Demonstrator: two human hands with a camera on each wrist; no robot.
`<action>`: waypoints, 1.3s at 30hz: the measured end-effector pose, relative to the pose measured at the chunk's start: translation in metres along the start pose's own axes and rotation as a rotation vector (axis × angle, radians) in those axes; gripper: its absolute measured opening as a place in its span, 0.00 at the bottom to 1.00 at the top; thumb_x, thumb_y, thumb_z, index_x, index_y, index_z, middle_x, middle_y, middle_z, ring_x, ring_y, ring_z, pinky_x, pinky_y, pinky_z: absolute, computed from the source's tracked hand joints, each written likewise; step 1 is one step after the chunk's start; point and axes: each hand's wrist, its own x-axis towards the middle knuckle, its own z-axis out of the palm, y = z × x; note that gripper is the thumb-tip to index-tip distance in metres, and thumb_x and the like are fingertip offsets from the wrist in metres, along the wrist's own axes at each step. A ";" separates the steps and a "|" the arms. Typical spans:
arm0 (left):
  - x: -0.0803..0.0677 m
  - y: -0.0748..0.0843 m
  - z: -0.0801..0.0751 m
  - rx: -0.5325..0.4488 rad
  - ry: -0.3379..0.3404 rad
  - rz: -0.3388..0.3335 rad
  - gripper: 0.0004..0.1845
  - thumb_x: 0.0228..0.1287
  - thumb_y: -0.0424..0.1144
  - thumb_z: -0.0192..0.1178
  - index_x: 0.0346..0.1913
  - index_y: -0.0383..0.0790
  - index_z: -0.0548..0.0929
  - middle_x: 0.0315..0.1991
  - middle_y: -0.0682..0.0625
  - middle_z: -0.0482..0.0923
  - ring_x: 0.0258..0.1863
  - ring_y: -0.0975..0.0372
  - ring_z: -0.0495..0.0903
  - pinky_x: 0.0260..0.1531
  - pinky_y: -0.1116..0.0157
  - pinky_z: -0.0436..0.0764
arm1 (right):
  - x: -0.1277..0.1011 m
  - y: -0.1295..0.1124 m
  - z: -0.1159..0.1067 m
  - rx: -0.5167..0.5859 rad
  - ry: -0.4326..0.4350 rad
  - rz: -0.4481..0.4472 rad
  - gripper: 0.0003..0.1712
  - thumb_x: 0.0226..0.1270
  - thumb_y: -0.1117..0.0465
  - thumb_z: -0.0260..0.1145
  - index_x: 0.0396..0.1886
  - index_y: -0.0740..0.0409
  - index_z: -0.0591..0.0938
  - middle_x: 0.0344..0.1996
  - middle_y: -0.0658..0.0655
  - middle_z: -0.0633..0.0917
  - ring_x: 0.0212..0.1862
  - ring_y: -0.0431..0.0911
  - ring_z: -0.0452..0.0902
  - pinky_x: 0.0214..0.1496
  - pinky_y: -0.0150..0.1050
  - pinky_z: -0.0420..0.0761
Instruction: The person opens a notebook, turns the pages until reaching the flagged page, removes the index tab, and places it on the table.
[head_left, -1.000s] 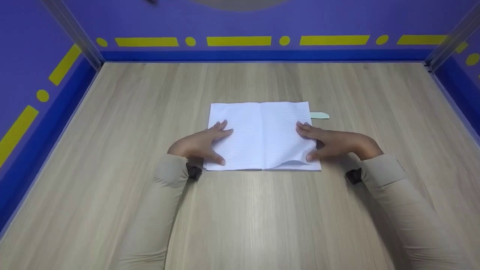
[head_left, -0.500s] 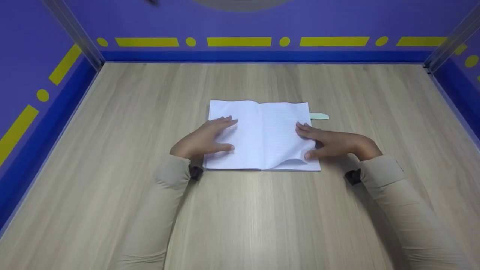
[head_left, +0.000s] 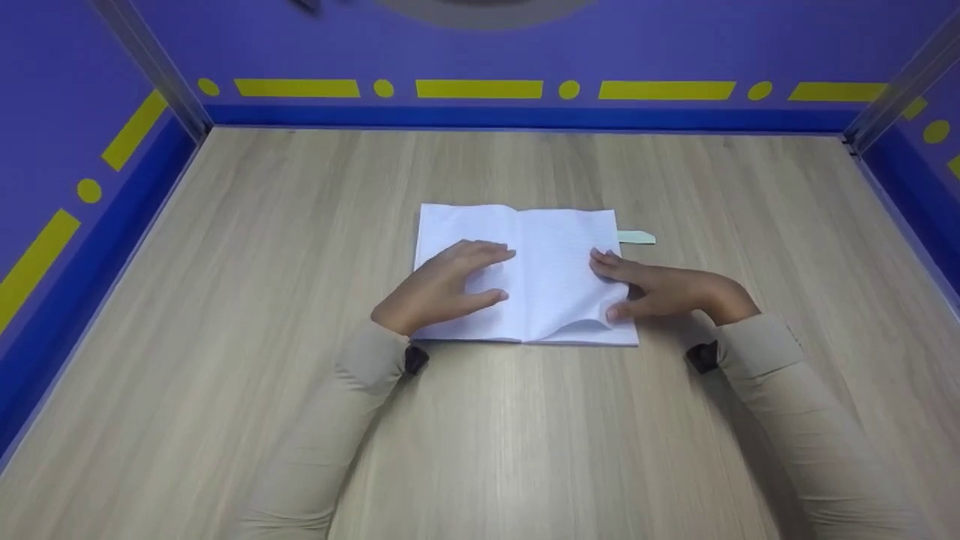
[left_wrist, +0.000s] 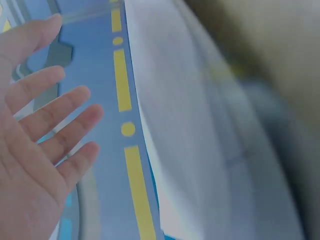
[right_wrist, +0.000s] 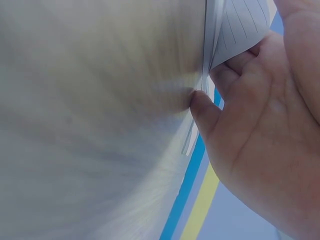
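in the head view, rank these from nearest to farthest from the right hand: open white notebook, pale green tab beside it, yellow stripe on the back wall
1. The open white lined notebook: the right hand rests on its right page, thumb at a lifted page edge.
2. The pale green paper tab: just beyond the fingers, sticking out at the notebook's right edge.
3. The yellow stripe: far off on the purple back wall.

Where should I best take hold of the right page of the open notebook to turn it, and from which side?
Grip the right page at its lower outer corner, coming from the right edge. There the paper already bulges up off the notebook, and the right hand has its thumb at that lifted edge. Near the spine the page lies flat, and the left hand rests on the other page.
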 end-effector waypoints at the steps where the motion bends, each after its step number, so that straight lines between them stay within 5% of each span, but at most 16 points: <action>1: 0.001 0.003 0.002 0.018 0.009 0.022 0.27 0.64 0.47 0.61 0.65 0.42 0.74 0.64 0.49 0.74 0.66 0.59 0.70 0.67 0.62 0.66 | 0.000 0.000 0.000 0.000 -0.001 0.002 0.52 0.64 0.41 0.62 0.77 0.55 0.45 0.78 0.56 0.39 0.78 0.55 0.30 0.76 0.58 0.41; 12: 0.023 0.035 0.028 0.135 0.020 0.183 0.23 0.64 0.47 0.62 0.61 0.43 0.79 0.59 0.49 0.78 0.59 0.58 0.76 0.62 0.60 0.72 | 0.001 0.002 0.000 0.001 -0.007 -0.011 0.52 0.65 0.42 0.62 0.77 0.56 0.46 0.78 0.57 0.40 0.78 0.56 0.30 0.76 0.58 0.42; 28: 0.049 0.064 0.053 0.147 -0.115 0.234 0.22 0.65 0.44 0.61 0.60 0.42 0.79 0.58 0.51 0.78 0.57 0.61 0.76 0.59 0.67 0.74 | 0.001 0.000 0.000 -0.006 0.002 -0.038 0.52 0.66 0.42 0.61 0.77 0.59 0.45 0.78 0.59 0.40 0.78 0.57 0.31 0.76 0.59 0.42; 39: 0.058 0.069 0.058 0.192 -0.200 0.195 0.18 0.65 0.44 0.62 0.56 0.43 0.82 0.55 0.52 0.80 0.57 0.62 0.77 0.60 0.68 0.73 | 0.001 0.000 0.000 0.003 0.000 -0.066 0.52 0.67 0.44 0.62 0.76 0.61 0.44 0.77 0.59 0.40 0.78 0.57 0.32 0.76 0.58 0.43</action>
